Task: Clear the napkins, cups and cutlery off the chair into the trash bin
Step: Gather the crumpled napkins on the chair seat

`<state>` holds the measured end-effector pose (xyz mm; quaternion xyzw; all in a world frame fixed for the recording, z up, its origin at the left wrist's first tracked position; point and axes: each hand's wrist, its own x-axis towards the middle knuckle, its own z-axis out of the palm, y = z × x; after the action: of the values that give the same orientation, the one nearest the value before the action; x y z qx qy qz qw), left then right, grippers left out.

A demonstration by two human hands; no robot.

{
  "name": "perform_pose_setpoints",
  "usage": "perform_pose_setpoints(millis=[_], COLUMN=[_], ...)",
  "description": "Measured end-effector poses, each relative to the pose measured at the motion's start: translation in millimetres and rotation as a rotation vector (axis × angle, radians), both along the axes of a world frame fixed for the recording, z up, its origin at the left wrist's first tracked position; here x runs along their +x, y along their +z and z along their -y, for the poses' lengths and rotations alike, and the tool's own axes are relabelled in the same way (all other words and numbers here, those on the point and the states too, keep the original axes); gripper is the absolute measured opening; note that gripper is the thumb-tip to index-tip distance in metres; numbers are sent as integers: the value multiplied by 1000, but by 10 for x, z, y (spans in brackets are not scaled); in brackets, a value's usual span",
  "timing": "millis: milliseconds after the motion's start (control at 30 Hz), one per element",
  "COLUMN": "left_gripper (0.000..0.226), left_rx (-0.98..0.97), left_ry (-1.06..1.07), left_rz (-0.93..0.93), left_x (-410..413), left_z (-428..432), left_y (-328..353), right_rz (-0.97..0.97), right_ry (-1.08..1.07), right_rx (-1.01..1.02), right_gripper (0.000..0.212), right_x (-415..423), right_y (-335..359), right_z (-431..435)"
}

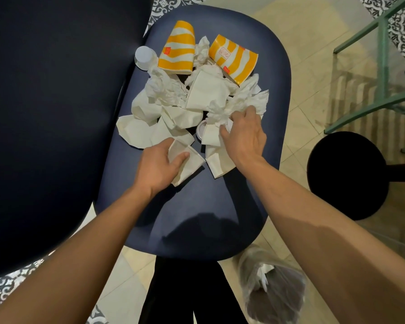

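Hands (159, 164) (243, 134) grip napkins (216, 114); two striped cups (177, 50) (234, 58); one white cup (144, 57).

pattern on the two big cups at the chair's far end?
Orange-yellow and white wavy stripes on the left cup and right cup; head view shows it.

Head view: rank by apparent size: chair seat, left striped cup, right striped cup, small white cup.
1. chair seat
2. left striped cup and right striped cup, too alike to rank
3. small white cup

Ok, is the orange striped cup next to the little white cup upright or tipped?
Tipped: the orange striped cup lies on its side on the chair.
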<state>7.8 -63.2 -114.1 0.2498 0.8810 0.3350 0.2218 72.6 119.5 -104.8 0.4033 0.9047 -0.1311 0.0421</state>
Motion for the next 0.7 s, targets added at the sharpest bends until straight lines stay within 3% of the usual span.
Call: perform_pose_setpoints(millis=[433, 567, 700], left_gripper=[18, 23, 23], left_rx=[2, 5, 24], left_ry=[-5, -17, -38], left_rz=[-18, -14, 21], left_x=[144, 230, 364], left_z=[-163, -233, -292], left_y=[112, 156, 166], right_rz=[-272, -290, -233], right_ry=[79, 52, 61], right_rx=[45, 9, -115], right_gripper=[14, 28, 27], right_x=[312, 462, 661], right_y=[246, 301, 294], right_z=[-117, -110, -92])
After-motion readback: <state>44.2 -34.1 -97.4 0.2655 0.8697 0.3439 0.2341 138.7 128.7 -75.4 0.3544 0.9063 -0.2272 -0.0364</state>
